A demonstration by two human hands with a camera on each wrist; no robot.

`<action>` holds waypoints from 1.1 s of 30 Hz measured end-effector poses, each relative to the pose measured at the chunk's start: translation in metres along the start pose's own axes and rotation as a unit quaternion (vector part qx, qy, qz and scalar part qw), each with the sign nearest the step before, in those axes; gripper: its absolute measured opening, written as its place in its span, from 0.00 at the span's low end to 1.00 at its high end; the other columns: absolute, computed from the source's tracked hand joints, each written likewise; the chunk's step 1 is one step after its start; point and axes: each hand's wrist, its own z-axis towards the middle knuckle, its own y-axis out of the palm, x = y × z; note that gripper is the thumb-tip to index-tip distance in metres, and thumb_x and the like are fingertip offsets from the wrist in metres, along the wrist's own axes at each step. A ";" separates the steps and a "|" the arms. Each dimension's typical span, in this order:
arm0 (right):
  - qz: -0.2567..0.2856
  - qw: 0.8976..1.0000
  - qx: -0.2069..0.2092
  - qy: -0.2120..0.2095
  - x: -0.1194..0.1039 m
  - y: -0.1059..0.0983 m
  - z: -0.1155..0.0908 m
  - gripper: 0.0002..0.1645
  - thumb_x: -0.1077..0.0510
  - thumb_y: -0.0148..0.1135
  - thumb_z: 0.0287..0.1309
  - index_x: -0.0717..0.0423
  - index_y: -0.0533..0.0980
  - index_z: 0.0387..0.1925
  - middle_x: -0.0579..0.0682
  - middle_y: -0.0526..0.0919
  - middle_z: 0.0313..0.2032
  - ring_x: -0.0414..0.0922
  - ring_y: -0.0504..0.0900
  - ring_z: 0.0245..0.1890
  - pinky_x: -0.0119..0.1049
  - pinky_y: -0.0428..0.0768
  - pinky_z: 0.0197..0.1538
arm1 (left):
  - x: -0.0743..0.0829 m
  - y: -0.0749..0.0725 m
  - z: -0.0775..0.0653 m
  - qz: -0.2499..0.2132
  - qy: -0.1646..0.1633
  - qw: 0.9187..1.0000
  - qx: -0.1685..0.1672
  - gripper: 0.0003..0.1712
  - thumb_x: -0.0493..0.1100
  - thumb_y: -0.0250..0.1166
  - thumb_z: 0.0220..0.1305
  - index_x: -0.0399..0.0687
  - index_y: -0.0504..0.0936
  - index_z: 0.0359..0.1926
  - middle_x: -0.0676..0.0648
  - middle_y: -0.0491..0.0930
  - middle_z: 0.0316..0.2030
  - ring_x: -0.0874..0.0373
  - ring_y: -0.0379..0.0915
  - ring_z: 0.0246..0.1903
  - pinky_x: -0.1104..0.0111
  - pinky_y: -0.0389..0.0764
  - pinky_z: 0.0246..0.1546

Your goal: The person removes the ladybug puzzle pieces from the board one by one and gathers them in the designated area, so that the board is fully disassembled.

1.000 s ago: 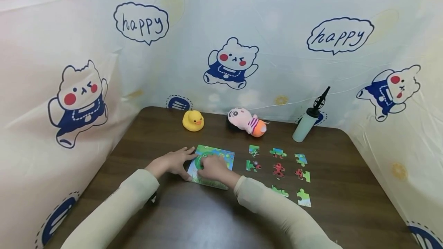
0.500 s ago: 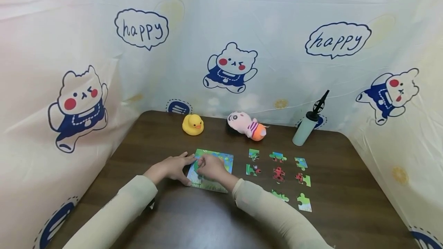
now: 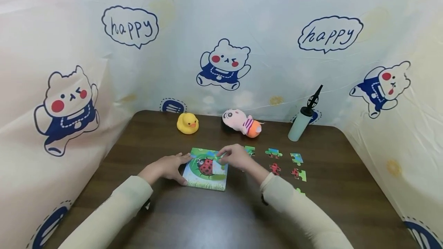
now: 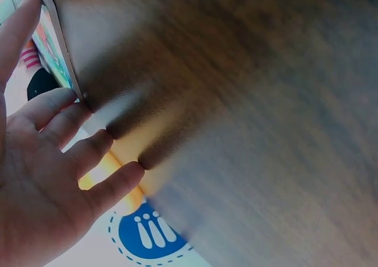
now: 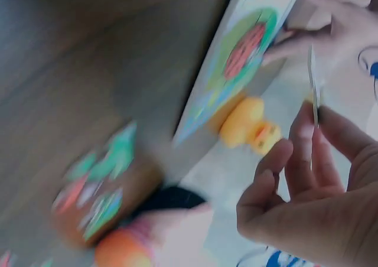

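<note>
A square jigsaw board point(image 3: 204, 184) with a ladybug picture lies on the table. My left hand point(image 3: 169, 167) rests at its left side, thumb by the near corner and fingers along the edge; in the left wrist view these fingers point(image 4: 97, 140) are spread. Over the board's right edge my right hand point(image 3: 238, 157) pinches a thin puzzle piece point(image 5: 313, 78) between thumb and fingers. That piece shows almost edge-on in the right wrist view, so its picture is hidden. Right of the board lie several loose pieces, among them a red one point(image 3: 275, 169) and a blue-green one point(image 3: 296, 158).
Along the back of the dark wooden table point(image 3: 194, 226) stand a yellow rubber duck point(image 3: 187, 123), a plush doll point(image 3: 238, 120) lying on its side, and a pale green hand pump point(image 3: 299, 126). A printed cloth point(image 3: 270, 68) surrounds the table. My right arm covers some loose pieces.
My right hand has lifted from the middle of the board and moved right with a puzzle piece, uncovering the ladybug picture. The left hand stays at the board's left edge.
</note>
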 end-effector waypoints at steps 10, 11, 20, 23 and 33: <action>0.015 0.996 -0.069 0.050 0.050 -0.038 -0.034 0.06 0.68 0.64 0.49 0.58 0.80 0.31 0.46 0.76 0.23 0.41 0.69 0.22 0.33 0.70 0.28 | 0.004 -0.003 -0.003 -0.010 -0.010 1.000 -0.007 0.54 0.60 0.74 0.44 0.53 0.59 0.71 0.44 0.53 0.71 0.40 0.44 0.70 0.41 0.55 0.62; 0.016 0.996 -0.074 0.051 0.055 -0.038 -0.035 0.06 0.69 0.63 0.48 0.58 0.80 0.31 0.45 0.75 0.22 0.41 0.68 0.22 0.33 0.70 0.28 | 0.004 -0.003 -0.002 -0.011 -0.010 1.000 -0.008 0.55 0.60 0.74 0.44 0.53 0.59 0.71 0.43 0.53 0.71 0.40 0.45 0.70 0.40 0.55 0.61; -0.076 0.994 -0.045 0.060 0.078 -0.031 -0.038 0.05 0.65 0.69 0.46 0.54 0.80 0.25 0.45 0.75 0.19 0.41 0.70 0.21 0.33 0.69 0.26 | 0.006 -0.002 0.001 -0.015 -0.007 1.000 -0.013 0.56 0.59 0.74 0.45 0.52 0.57 0.72 0.43 0.52 0.72 0.39 0.44 0.70 0.41 0.55 0.62; -0.116 0.992 -0.047 0.032 0.081 -0.028 -0.037 0.05 0.65 0.70 0.46 0.53 0.81 0.24 0.44 0.76 0.19 0.40 0.71 0.21 0.32 0.71 0.27 | 0.005 0.001 0.001 -0.020 -0.010 1.000 -0.016 0.56 0.58 0.74 0.45 0.52 0.57 0.72 0.44 0.51 0.72 0.40 0.43 0.70 0.42 0.54 0.63; -0.211 0.976 -0.035 -0.045 0.080 -0.023 -0.036 0.14 0.66 0.71 0.43 0.56 0.73 0.30 0.46 0.72 0.25 0.42 0.68 0.26 0.36 0.70 0.31 | 0.012 -0.004 0.003 -0.022 -0.022 0.999 -0.022 0.56 0.57 0.74 0.45 0.51 0.56 0.72 0.41 0.51 0.71 0.37 0.44 0.69 0.41 0.54 0.62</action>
